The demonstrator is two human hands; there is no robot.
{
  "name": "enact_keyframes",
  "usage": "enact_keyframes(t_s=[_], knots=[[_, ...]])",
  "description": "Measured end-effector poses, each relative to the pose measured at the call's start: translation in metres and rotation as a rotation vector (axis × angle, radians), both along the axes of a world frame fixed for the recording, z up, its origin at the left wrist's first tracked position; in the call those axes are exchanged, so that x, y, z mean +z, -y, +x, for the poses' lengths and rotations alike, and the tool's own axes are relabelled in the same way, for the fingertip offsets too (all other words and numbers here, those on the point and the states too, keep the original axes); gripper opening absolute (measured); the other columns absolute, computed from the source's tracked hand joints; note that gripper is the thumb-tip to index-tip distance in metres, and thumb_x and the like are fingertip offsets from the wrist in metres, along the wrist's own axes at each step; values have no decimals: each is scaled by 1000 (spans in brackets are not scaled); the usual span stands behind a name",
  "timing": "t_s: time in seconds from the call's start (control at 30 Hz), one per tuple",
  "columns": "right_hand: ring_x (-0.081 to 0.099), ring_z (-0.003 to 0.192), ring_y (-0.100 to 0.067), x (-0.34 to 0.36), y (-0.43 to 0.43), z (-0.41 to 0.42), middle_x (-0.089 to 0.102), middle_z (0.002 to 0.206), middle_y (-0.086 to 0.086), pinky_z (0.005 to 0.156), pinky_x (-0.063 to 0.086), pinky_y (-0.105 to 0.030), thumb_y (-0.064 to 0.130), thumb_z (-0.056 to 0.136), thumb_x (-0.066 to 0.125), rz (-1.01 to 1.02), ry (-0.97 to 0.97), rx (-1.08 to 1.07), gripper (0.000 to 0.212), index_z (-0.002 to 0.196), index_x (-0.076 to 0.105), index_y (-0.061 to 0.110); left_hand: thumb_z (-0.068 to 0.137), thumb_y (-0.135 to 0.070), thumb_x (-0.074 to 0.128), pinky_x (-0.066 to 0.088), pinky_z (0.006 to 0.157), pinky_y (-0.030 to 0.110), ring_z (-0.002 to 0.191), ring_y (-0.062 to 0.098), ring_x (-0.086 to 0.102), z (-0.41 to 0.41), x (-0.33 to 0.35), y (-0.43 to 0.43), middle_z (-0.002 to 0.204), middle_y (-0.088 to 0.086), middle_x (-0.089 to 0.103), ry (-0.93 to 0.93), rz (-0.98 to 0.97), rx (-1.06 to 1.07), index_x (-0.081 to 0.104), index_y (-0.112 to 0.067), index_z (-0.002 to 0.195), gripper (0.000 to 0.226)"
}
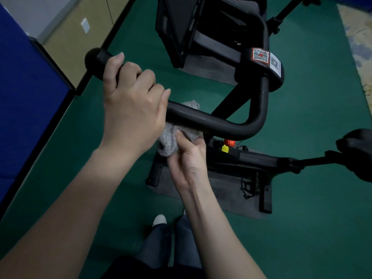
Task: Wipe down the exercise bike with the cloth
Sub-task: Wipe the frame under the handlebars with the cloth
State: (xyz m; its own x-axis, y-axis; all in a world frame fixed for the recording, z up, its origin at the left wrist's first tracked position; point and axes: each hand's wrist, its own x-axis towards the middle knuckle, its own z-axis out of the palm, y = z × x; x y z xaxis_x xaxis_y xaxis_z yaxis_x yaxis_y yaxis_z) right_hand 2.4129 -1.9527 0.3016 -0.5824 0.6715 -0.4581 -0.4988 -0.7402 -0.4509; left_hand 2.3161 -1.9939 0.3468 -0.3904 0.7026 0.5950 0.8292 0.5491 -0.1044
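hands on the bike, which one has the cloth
The right hand, holding the grey cloth against the handlebar; the left hand grips the bar itself, nearer its rounded end.

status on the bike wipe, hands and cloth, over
Left hand grips the handlebar near its end cap. Right hand holds the grey cloth bunched under the bar. Nothing on the bar up to its bend.

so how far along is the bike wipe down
Done: cannot tell, no surface looks visibly wiped. In hand: left grip holds the handlebar near its end while right grip presses the grey cloth under the bar. Left, probably: the bend, the labelled stem and the lower frame.
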Motion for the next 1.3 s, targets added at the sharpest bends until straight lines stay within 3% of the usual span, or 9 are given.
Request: enact_keyframes(t_s=[0.1, 0.23, 0.4, 0.6, 0.73, 0.93, 1.1, 1.23, 1.3], knots=[[69, 70, -19, -3, -7, 7, 68, 76, -10, 72, 58, -34, -21, 86, 44, 17, 21, -20, 27, 93, 50, 5, 102, -27, 37, 15, 110, 39, 95, 33, 52, -1, 0, 0, 83, 7, 63, -7, 4, -2, 70, -6, 84, 43], [60, 90, -23, -7, -20, 37, 61, 99, -15, 93, 49, -39, -20, 82, 45, 44, 27, -128, 48, 127, 45, -3, 102, -29, 36, 15, 111, 40, 97, 33, 52, -2, -1, 2, 84, 7, 63, 2, -12, 5, 71, -6, 85, 45], [64, 82, -19, -8, -19, 42, 65, 88, -9, 88, 53, -37, -19, 85, 47, 49, 87, -206, 31, 101, 53, 7, 102, -30, 37, 16, 111, 41, 96, 33, 51, 0, -2, 0, 85, 7, 63, 7, -2, 22, 71, -6, 84, 45], [62, 88, -23, -9, -9, 20, 61, 96, -13, 95, 47, -44, -22, 83, 49, 45, 44, -145, 40, 112, 47, 6, 102, -29, 37, 16, 110, 41, 99, 34, 51, 1, -3, -1, 88, 8, 65, -10, -4, 49, 71, -5, 85, 45], [63, 80, -18, -10, -22, 52, 65, 84, -8, 83, 54, -33, -21, 82, 50, 94, 112, -212, 28, 94, 51, 5, 103, -30, 36, 16, 111, 41, 99, 33, 50, 0, -2, 0, 87, 8, 65, -10, -24, 41, 71, -6, 85, 46], [63, 74, -10, -7, -22, 66, 67, 75, 1, 71, 55, -24, -12, 88, 54, 160, 209, -368, 22, 87, 51, 10, 101, -32, 40, 6, 115, 43, 100, 28, 54, 20, -1, -15, 89, 5, 66, 52, 23, -52, 71, -12, 92, 37], [58, 76, -14, -6, -5, 56, 61, 76, -3, 74, 51, -30, -4, 88, 60, 164, 290, -330, 20, 83, 48, 11, 101, -28, 39, 13, 117, 45, 92, 25, 60, 46, -16, -29, 89, 3, 68, 176, -12, -135, 71, -10, 96, 37], [62, 78, -9, -4, -28, 74, 63, 86, -3, 71, 52, -23, -2, 89, 60, 220, 417, -555, 17, 88, 52, 14, 103, -30, 34, 23, 108, 39, 85, 25, 59, 44, -19, -28, 85, 2, 68, 178, -4, -114, 70, -12, 93, 41], [61, 83, -7, -2, -41, 79, 62, 90, -2, 77, 50, -20, 0, 90, 61, 376, 584, -629, 19, 88, 52, 17, 103, -30, 32, 27, 99, 37, 83, 25, 58, 45, -19, -29, 84, 1, 67, 182, 7, -105, 68, -14, 92, 41]])
